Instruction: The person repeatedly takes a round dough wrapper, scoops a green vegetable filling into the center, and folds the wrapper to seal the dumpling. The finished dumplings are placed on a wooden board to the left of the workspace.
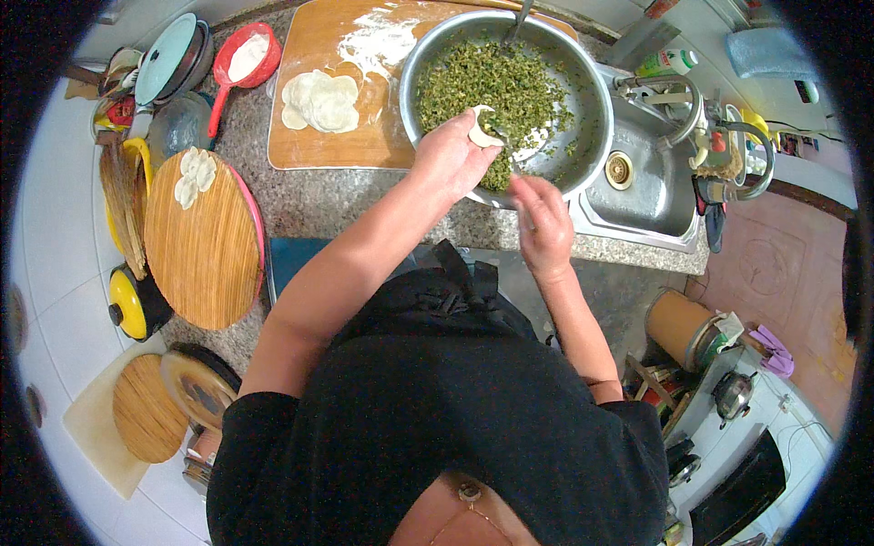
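My left hand (450,153) cups a round dough wrapper (483,136) over a large metal basin (595,136). Some green filling lies in the wrapper's hollow. Chopped green filling (488,82) is heaped in the basin, with a metal handle (522,24) rising from its far side. My right hand (546,222), blurred, is at the near rim and grips a thin metal utensil (513,164) whose tip is near the wrapper; its exact kind is unclear. Left of the basin, overlapping flat dough wrappers (324,102) lie on a floured wooden board (382,147).
A red scoop (222,78) holds white flour. Several shaped dough pieces (194,177) rest on a round wooden board (205,259) at left. Right of the basin are a steel sink (645,194) and a curved faucet (689,102). A yellow-lidded pot (128,300) stands at far left.
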The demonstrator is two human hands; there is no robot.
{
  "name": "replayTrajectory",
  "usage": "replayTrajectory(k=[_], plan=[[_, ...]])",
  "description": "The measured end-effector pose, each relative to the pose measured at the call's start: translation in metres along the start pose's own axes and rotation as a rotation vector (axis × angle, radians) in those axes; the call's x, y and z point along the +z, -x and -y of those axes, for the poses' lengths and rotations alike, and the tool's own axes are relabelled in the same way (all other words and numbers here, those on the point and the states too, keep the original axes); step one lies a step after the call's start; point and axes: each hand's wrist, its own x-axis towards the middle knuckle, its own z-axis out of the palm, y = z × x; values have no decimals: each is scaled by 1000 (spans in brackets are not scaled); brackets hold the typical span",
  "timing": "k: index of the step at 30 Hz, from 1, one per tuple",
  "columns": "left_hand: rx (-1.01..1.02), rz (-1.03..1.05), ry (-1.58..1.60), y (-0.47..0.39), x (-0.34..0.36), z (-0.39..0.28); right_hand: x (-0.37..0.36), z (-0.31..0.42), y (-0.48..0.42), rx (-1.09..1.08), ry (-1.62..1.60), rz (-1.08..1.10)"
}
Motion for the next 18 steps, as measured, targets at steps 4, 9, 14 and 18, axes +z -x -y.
replayTrajectory(k=[4,9,14,18], plan=[[-22,-36,59,-4,-12,1,-5,3,-2,55,-44,16],[-15,-31,44,-3,-21,-8,-28,-1,-12,164,-166,-103],[-12,28,63,-1,-18,-12,-35,3,-18,52,-63,-28],[-23,-1,21,1,-21,-11,-35,2,-17,-47,35,64]])
